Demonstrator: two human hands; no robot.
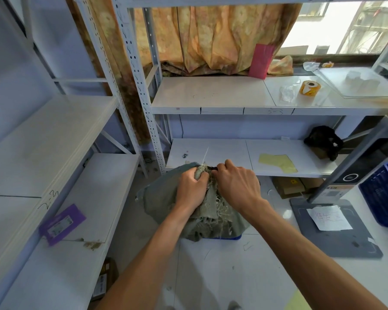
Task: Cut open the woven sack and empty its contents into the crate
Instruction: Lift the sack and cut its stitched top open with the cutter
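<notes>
A grey-green woven sack [159,200] stands on the floor between the shelves, its top bunched and frayed into loose pale strands. My left hand [192,187] grips the gathered fabric at the sack's mouth. My right hand [235,185] is closed just to the right of it, fingers pinching at the same bunched top; something small and dark shows at its fingertips, too hidden to name. A blue crate [232,237] shows only as a thin blue edge under the sack's near side.
White metal shelves stand to the left and ahead. A purple card [62,223] lies on the left shelf, a yellow tape roll [309,87] on the upper shelf. A grey mat with paper [332,229] and another blue crate [383,193] lie to the right.
</notes>
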